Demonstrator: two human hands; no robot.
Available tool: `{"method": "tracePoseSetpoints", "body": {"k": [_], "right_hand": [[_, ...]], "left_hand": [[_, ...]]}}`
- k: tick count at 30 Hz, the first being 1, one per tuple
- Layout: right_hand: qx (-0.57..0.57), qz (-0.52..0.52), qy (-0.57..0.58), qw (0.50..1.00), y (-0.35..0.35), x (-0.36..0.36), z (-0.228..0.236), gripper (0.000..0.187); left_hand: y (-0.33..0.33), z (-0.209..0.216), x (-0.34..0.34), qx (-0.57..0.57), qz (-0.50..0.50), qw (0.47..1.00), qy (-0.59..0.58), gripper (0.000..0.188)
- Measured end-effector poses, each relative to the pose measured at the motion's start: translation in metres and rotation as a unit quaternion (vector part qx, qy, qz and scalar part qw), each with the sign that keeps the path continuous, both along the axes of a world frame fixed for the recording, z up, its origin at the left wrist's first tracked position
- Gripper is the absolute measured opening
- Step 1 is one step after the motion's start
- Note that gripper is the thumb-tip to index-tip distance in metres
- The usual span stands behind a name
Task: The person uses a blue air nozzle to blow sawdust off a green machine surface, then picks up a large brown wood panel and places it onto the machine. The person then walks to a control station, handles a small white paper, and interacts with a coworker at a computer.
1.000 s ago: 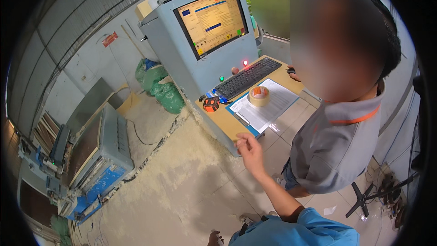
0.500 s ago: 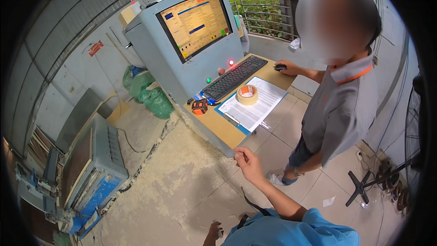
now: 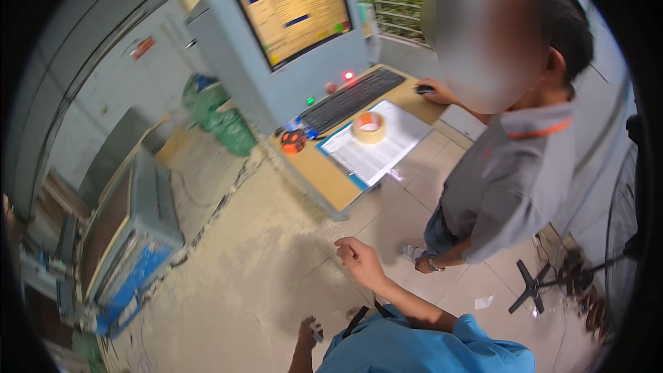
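My right hand (image 3: pixel 359 259) hangs in the air over the concrete floor, its fingers curled in with nothing visible in them. It is a short way in front of the near corner of the wooden console desk (image 3: pixel 331 183) and touches nothing. My left hand (image 3: pixel 309 331) is low by my blue shirt, with something small and pale at the fingers that I cannot make out. On the desk lie a roll of tan tape (image 3: pixel 369 126), white papers (image 3: pixel 376 152), a black keyboard (image 3: pixel 352 99) and a small orange and black object (image 3: pixel 293 141).
A person in a grey shirt (image 3: pixel 511 179) stands at the desk's right side, one hand on a mouse (image 3: pixel 425 89). A lit monitor (image 3: pixel 297 10) tops the pale blue console. Green sacks (image 3: pixel 224 121) and a blue and grey machine (image 3: pixel 128 235) stand left; a fan base (image 3: pixel 532 290) right.
My right hand has drawn back from the desk's near corner and lower toward me. The other person has stepped to the desk's right side and put a hand on the mouse.
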State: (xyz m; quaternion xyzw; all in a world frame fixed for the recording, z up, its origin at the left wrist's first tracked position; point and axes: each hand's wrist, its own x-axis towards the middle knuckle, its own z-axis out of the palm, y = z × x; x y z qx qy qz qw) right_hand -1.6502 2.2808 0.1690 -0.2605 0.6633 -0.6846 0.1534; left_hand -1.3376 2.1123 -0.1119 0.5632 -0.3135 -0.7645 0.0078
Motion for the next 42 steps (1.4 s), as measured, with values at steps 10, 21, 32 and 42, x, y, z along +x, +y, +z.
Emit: {"method": "tracePoseSetpoints", "body": {"k": [10,21,32,42], "right_hand": [[0.039,0.117,0.058,0.991,-0.006,0.03,-0.002,0.017],[0.085,0.137,0.047,0.986,-0.001,0.036,0.001,0.015],[0.045,0.047,0.053,0.996,-0.012,0.028,-0.005,0.017],[0.103,-0.267,0.174,0.942,0.003,-0.154,0.061,0.045]], "left_hand": [[0.026,0.061,-0.037,-0.077,-0.031,0.996,-0.026,0.045],[0.032,-0.037,0.08,0.0,-0.015,0.988,-0.151,0.055],[0.021,-0.038,0.074,-0.067,-0.118,0.983,-0.127,0.043],[0.0,-0.028,0.079,0.006,-0.105,0.98,-0.17,0.044]]}}
